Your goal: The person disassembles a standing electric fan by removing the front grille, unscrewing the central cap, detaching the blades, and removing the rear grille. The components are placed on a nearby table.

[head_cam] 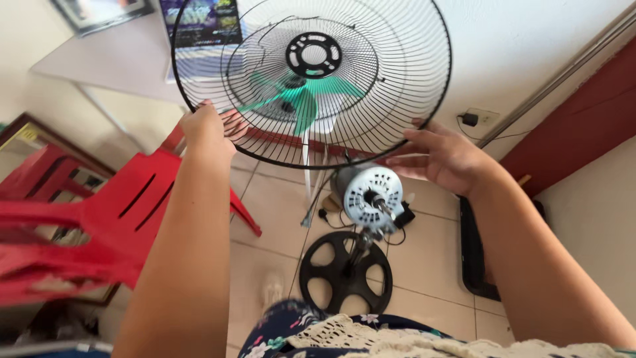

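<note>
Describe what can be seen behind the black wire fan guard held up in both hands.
Through the fan guard, green fan blades and a white table show. The left hand covers part of the rim.

**One head camera, looking steeply down and forward**

There's a single view here, worn on the person's head and tipped down over both forearms. It sits close: the left hand (207, 129) and right hand (445, 158) fill the middle, with the wire fan guard (311, 83) raised right before the lens. Below, the tiled floor (424, 265) falls away, the fan motor (371, 195) standing farther off. No second view shares this scene.
</note>
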